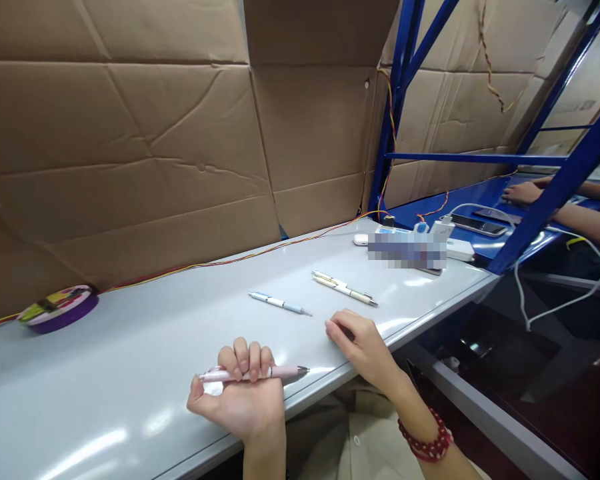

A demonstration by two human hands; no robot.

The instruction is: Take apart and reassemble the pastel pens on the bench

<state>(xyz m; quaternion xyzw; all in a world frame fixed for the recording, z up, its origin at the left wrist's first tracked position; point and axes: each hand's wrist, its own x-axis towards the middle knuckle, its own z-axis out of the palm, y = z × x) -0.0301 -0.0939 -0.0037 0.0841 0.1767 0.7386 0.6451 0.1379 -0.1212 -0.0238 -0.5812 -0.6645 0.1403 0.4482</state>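
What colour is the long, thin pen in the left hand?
Pale pink. The slim pink pen in the left hand shows best in the head view.

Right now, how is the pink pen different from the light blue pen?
The pink pen is gripped in the left hand, while the light blue pen lies on the white table. The pink pen runs nearly level across the picture; the light blue pen slants down to the right. Both are slim, with pointed ends toward the picture's right.
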